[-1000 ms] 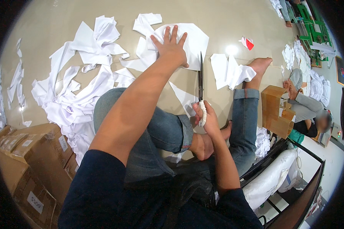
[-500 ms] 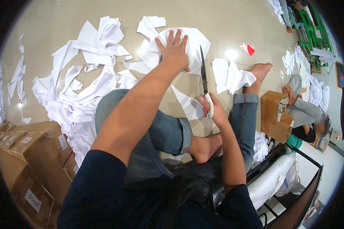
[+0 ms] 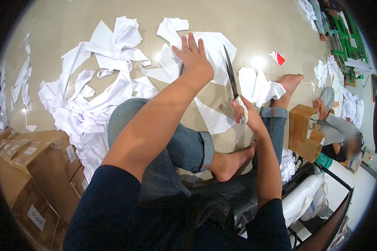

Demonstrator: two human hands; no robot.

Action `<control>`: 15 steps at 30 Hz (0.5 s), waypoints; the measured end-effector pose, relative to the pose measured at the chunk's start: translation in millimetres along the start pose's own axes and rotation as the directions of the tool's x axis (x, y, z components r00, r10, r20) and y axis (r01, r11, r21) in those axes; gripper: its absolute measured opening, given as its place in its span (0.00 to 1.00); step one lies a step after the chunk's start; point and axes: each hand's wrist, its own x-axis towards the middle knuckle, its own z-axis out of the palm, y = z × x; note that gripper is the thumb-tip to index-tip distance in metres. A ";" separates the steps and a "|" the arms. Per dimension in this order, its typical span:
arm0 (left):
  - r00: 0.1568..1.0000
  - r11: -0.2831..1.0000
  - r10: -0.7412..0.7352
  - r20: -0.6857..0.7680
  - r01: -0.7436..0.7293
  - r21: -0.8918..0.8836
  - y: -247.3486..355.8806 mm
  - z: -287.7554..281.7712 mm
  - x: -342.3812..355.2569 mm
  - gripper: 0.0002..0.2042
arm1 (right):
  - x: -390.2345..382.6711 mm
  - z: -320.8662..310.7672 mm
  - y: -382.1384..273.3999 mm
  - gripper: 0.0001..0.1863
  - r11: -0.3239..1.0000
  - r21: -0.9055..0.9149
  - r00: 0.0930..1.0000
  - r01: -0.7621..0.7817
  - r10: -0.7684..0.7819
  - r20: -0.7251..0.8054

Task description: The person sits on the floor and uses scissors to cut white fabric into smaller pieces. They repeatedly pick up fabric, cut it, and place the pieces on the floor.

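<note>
My left hand lies spread with its fingers apart on a piece of white fabric on the floor. In my right hand is a pair of scissors with long dark blades and white-wrapped handles. Its blades point away from me, over the floor just right of the fabric, and look nearly closed. A triangular white scrap lies between my two hands. Another folded white piece rests by my right foot.
A large heap of white fabric spreads to the left. Cardboard boxes stand at lower left. To the right are a small red-and-white scrap, an opened carton and another seated person. A black metal frame stands at lower right.
My right hand has moved slightly right with the scissors, whose blades now tilt more to the left. My left hand stays on the fabric. The whole view has shifted a little.
</note>
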 end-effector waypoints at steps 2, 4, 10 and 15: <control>1.000 1.000 0.002 0.023 -0.002 0.001 -3.4 -1.6 0.4 0.77 | 6.9 -3.4 -7.3 0.29 1.000 -0.016 1.000 0.006 -0.005 0.008; 1.000 1.000 -0.008 -0.001 0.008 0.003 -3.1 3.0 2.8 0.77 | 11.8 -6.5 -18.6 0.27 0.999 -0.037 0.999 0.001 0.000 0.033; 1.000 1.000 -0.004 0.027 0.003 0.026 -1.8 0.7 2.0 0.78 | 17.6 -26.6 -24.4 0.22 0.990 -0.143 0.995 -0.002 0.017 0.099; 1.000 1.000 -0.008 0.027 0.008 0.025 -2.4 1.9 3.2 0.77 | 30.1 -42.1 -36.4 0.27 0.994 -0.107 0.984 0.029 -0.009 0.180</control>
